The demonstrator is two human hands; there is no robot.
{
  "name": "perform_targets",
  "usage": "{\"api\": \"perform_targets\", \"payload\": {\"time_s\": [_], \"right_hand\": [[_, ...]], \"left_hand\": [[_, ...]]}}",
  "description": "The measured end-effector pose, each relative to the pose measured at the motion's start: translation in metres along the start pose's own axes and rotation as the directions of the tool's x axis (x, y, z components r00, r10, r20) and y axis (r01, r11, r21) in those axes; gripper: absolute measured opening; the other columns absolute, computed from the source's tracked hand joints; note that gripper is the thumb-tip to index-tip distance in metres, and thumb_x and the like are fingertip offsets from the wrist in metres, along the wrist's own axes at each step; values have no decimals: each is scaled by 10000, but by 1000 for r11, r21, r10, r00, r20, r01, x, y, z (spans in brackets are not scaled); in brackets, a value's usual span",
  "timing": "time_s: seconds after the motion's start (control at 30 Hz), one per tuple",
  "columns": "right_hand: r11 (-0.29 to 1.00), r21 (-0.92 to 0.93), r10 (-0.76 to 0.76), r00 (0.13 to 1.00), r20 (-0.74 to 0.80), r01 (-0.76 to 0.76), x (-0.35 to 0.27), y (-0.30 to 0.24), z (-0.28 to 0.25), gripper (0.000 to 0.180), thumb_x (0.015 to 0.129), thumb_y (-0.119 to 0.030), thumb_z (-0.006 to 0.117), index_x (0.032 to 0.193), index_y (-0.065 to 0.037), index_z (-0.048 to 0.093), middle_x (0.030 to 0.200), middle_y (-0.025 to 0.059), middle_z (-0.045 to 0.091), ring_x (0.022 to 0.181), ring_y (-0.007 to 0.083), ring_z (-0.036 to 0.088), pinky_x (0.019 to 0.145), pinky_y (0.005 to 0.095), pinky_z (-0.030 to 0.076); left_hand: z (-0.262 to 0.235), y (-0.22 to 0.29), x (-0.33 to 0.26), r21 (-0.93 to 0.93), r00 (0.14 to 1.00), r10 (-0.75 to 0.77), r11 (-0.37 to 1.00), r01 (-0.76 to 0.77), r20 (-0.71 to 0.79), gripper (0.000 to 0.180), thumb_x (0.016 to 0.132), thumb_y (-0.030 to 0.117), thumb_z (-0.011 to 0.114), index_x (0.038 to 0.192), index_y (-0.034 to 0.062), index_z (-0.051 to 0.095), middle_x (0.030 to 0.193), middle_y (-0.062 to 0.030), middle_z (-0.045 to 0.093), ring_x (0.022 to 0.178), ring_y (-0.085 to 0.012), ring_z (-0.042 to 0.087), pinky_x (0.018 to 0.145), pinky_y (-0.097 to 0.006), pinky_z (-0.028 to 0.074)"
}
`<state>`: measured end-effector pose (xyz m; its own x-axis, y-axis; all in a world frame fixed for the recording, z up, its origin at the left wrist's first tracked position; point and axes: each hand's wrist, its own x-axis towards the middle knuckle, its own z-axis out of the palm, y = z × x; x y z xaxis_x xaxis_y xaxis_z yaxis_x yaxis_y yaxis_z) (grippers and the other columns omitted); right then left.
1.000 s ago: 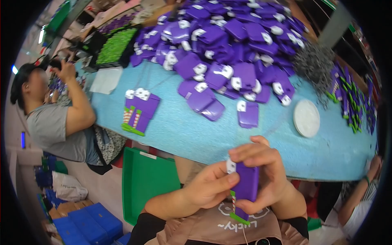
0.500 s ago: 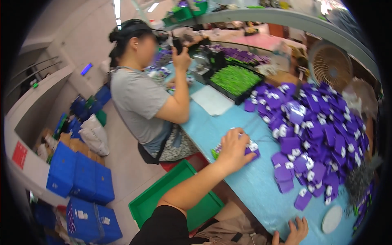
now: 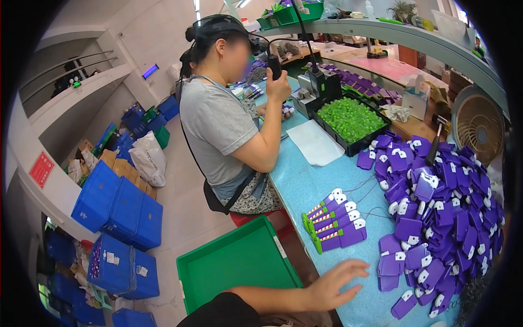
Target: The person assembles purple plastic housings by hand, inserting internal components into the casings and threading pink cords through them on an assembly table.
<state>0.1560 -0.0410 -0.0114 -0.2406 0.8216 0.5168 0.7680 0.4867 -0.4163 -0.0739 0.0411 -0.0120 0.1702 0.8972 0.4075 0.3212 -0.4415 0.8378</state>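
The left hand [image 3: 333, 283] lay over the near edge of the light blue table [image 3: 305, 185], fingers spread wide and holding nothing; the right hand was out of view. Just beyond its fingertips sat a short row of purple pieces with green ends [image 3: 333, 220], stacked side by side and apart from the hand. To their right a large heap of loose purple pieces [image 3: 436, 218] covered the table, its nearest ones just beside the hand. Farther along stood a black tray of green parts [image 3: 351, 119], with a white sheet [image 3: 315, 141] beside it. A seated co-worker in a grey shirt [image 3: 218, 120] worked at the same table, and a green bin [image 3: 234, 264] stood on the floor below its edge.
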Motion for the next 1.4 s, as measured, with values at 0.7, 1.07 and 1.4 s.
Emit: {"api": "perform_targets", "payload": {"time_s": [0.7, 1.07, 1.4], "right_hand": [[978, -41, -192, 954, 232, 207, -20, 47, 5, 113, 802, -244, 521, 801, -132, 538, 852, 31, 573, 843, 284, 567, 763, 547, 419], [980, 43, -195, 920, 341, 192, -50, 69, 2, 379, 853, -328, 423, 1175, -143, 500, 1195, 66, 504, 1116, 378, 463, 862, 633, 356], [996, 20, -92, 956, 277, 91, -20, 46, 2, 123, 742, -126, 594, 847, -66, 570, 952, 100, 588, 893, 269, 535, 809, 412, 397]], "left_hand": [[43, -1, -10, 148, 976, 195, 972, -180, -93, 199, 813, 17, 532, 1008, -21, 520, 956, -160, 566, 720, -262, 591, 600, -317, 484], [39, 6, -7, 125, 977, 205, 972, -198, -51, 105, 801, 0, 530, 900, -30, 545, 897, -157, 573, 681, -253, 583, 575, -305, 479], [38, -1, -12, 108, 980, 198, 975, -194, -29, 107, 807, 18, 523, 901, -26, 546, 935, -164, 570, 709, -259, 589, 602, -303, 486]]}}
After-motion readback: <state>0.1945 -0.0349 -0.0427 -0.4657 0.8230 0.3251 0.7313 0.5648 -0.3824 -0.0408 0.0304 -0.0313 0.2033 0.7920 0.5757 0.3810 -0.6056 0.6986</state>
